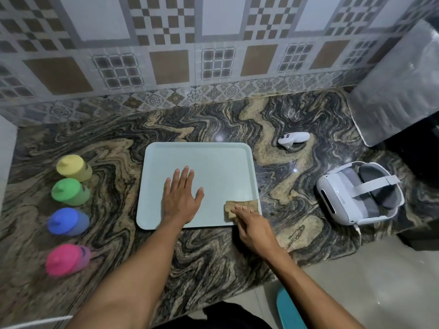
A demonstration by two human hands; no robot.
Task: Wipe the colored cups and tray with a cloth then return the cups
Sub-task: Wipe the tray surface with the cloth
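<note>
**Wiping of the tray.** The pale tray (213,162) lay flat on the marbled surface (213,252), with no cups on it. The left hand (180,198) rested palm-down on its near-left part, fingers straight and spread. Its grip was wide and held nothing, and it served to pin the tray. The right hand (254,231) pressed a folded tan cloth (248,203) onto the near-right corner. Its fingers lay over the cloth, so the grip looked flat rather than pinched, though the thumb was hidden. The yellow cup (73,167), green cup (70,192), blue cup (67,222) and pink cup (66,260) stood inverted in a column well to the left, off the tray. A headset (356,193) and controller (293,138) lay to the right.

Judged good practice for this step:
- Press evenly and draw the cloth in overlapping strokes from the corner along the raised rim and across the floor.
- Shift the bracing hand to uncover the part beneath it.
- Avoid pushing the tray toward the cups.
</note>
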